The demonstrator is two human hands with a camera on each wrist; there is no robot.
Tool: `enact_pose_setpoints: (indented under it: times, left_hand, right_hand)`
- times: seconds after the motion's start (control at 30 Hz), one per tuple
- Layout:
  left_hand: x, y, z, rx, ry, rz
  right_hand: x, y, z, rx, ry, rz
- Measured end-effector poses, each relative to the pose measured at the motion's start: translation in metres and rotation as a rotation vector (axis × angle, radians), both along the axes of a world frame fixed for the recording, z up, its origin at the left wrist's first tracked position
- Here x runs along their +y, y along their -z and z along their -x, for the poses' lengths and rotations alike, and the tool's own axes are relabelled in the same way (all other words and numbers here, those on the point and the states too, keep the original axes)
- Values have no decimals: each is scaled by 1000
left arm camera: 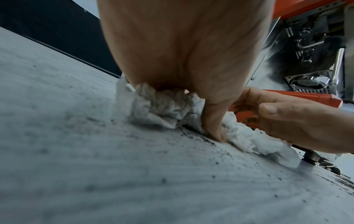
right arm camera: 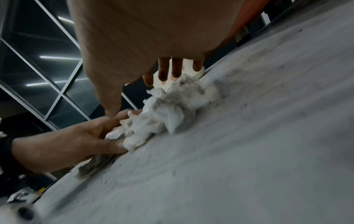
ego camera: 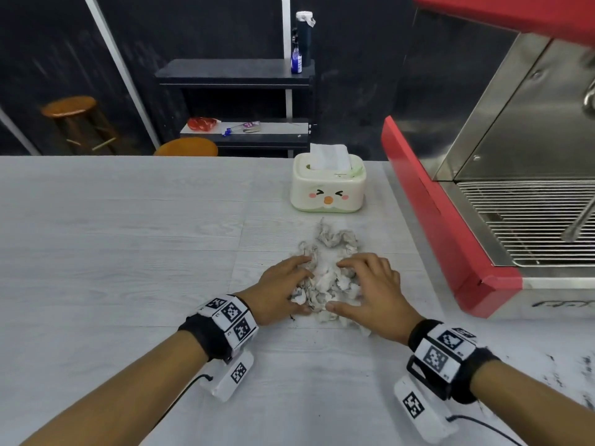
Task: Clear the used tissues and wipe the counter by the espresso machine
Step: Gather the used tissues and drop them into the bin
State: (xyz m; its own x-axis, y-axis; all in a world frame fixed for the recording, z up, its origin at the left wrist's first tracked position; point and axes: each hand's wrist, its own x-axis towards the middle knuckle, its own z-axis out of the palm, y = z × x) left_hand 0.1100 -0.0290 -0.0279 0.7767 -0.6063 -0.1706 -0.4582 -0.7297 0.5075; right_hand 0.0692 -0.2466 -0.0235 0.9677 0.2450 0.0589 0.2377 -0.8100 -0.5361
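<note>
A pile of crumpled, grey-stained used tissues [ego camera: 323, 284] [left arm camera: 162, 106] [right arm camera: 168, 109] lies on the pale wood-grain counter [ego camera: 128, 236], left of the red espresso machine [ego camera: 450, 220] [left arm camera: 316, 60]. My left hand [ego camera: 289, 281] [left arm camera: 191, 60] [right arm camera: 72, 139] cups the pile's left side, its fingers curled into the paper and its thumb [left arm camera: 212, 121] pressed down at the near edge. My right hand [ego camera: 354, 280] [left arm camera: 287, 118] [right arm camera: 143, 37] arches over the right side, thumb tucked in at the front. A few more tissues [ego camera: 335, 239] lie loose just beyond the hands.
A cream tissue box [ego camera: 328, 185] [right arm camera: 199, 72] with a face stands behind the pile. Dark specks [ego camera: 563, 375] dirty the counter at the lower right. The machine's steam wand [ego camera: 579, 220] hangs over its drip grate. Beyond the far edge stand stools [ego camera: 69, 107] and a dark shelf [ego camera: 235, 72].
</note>
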Motion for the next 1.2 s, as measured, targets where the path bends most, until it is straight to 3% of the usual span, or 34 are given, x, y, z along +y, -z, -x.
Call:
enact_pose_setpoints:
  times: [0.2,0.4,0.63,0.8,0.9,1.07,1.2]
  left_hand:
    - [2,0,-8,89,-80,142]
    - [1,3,-16,150,-89,76]
    - [1,3,-20,29,-80,115]
    - [-5,-3,-19,132,25,38]
    - [-12,-8,-15,157,4,56]
    - [-12,1,-18,-18,65,-83]
    - [-12,2,-18,-45,39,-112]
  right_hand:
    - [-12,-5,-38,154,-34,42]
    - [-8,-7,-51,342,-128,59]
    - [-2,-4,-31,328,-164,47]
    - [-2,0,-27,255,-251,50]
    - [-4,5,-29,202,-271,77]
    - [-4,2,-28,178,-279,163]
    - [-11,-7,-28,265,-343,223]
